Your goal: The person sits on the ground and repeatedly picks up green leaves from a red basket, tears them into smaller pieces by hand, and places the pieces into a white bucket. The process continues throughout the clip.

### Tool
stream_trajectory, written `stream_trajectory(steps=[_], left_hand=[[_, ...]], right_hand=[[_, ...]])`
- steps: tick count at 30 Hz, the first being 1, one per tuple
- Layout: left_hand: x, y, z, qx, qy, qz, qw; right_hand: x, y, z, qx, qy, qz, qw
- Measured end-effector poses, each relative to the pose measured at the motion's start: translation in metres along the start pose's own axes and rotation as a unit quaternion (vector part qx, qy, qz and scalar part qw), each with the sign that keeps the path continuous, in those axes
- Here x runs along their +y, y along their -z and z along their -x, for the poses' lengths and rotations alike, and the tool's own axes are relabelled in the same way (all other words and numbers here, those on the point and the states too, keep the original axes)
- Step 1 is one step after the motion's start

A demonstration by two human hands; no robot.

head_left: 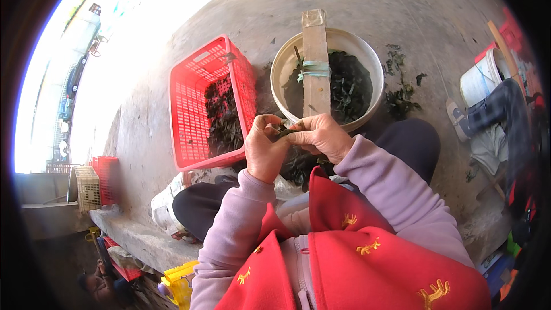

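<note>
Head view | Left hand (pixel 265 150), right hand (pixel 322 135): both grips pinched closed on a limp dark-green leaf (pixel 285 132), near the round white plastic bucket (pixel 280 72) | fingertip picking, seemingly! | next likely needed steady thumbs

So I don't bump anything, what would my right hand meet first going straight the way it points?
Your right hand would likely meet your left hand, across the leaf both hold; any remaining gap between them is unclear.
</note>
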State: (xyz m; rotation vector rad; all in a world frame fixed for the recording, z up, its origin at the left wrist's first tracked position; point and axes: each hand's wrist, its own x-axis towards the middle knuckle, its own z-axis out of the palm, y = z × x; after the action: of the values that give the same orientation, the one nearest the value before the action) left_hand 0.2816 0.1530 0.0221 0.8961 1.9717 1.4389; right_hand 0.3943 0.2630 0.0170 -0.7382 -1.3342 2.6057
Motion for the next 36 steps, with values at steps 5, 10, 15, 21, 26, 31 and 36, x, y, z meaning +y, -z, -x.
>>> stream_trajectory(steps=[5, 10, 15, 21, 26, 31, 36], left_hand=[[0.001, 0.037, -0.013, -0.104, 0.146, 0.310, 0.934], [0.004, 0.033, -0.002, 0.015, 0.055, 0.233, 0.971], [0.006, 0.019, 0.006, -0.039, -0.097, 0.018, 0.994], [-0.009, 0.011, 0.003, -0.017, 0.042, 0.359, 0.932], [-0.005, 0.008, 0.000, 0.003, -0.122, 0.084, 0.989], [0.008, 0.014, 0.006, -0.033, -0.081, 0.003, 0.996], [0.009, 0.018, 0.007, -0.035, -0.102, -0.082, 0.991]], right_hand=[[0.003, 0.002, 0.003, -0.054, -0.066, -0.075, 0.994], [-0.001, 0.000, 0.005, -0.048, -0.007, -0.122, 0.991], [-0.001, -0.001, 0.003, -0.022, -0.013, -0.097, 0.995], [0.005, 0.006, 0.000, -0.076, -0.041, -0.119, 0.989], [0.009, 0.009, -0.001, -0.154, -0.052, -0.197, 0.967], [0.008, 0.007, -0.002, -0.113, -0.013, -0.193, 0.975], [0.002, 0.002, 0.003, -0.091, -0.006, -0.119, 0.989]])
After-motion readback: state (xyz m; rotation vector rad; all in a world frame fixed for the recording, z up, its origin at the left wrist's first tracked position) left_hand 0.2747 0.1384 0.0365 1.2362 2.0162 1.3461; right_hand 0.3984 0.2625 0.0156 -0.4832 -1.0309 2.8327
